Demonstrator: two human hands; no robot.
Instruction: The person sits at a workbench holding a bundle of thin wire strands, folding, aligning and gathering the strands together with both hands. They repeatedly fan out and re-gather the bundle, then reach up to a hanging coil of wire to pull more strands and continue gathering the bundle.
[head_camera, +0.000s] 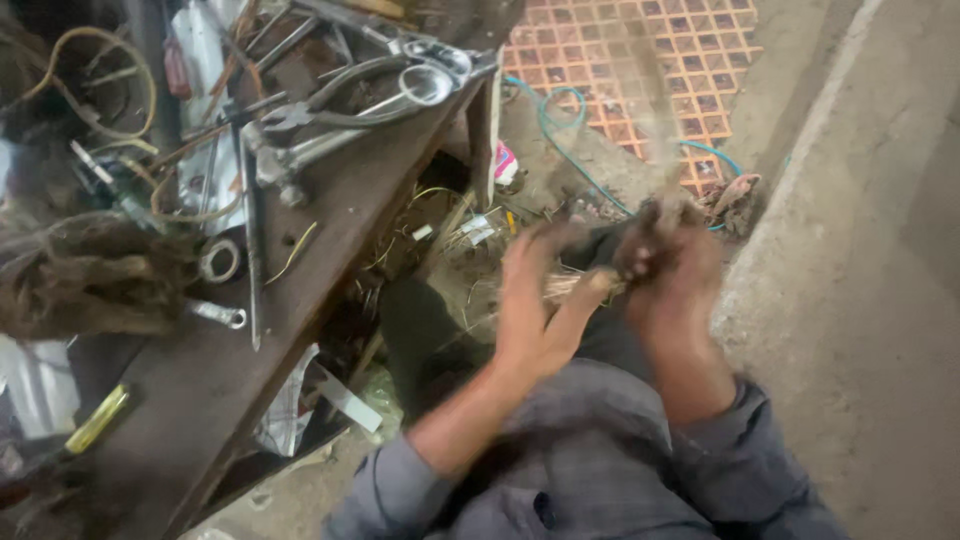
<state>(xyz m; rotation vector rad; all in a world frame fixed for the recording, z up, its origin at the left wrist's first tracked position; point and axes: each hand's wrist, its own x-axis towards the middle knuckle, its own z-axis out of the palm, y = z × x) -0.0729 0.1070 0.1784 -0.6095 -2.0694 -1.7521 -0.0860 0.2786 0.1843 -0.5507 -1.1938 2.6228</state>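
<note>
Grey sleeves (590, 470) sit closest to the lens, forearms reaching forward over the lap. Left hand (530, 300) has its fingers spread and pinches a bundle of thin pale wires (572, 285); right hand (665, 265) is closed round the dark far end of that bundle, though it's blurry so I can't tell how tight. Looks to me like mid-twist or stripping, so the next bit probably needs a firm, steady pull with both hands kept close. Off to the left, the counter (230, 380) is buried in wrenches (350, 105), a ring (219, 260) and loose cable, nothing blocking the hands. Further out, a blue hose (560, 130) snakes over the tiled floor (640, 60).
</note>
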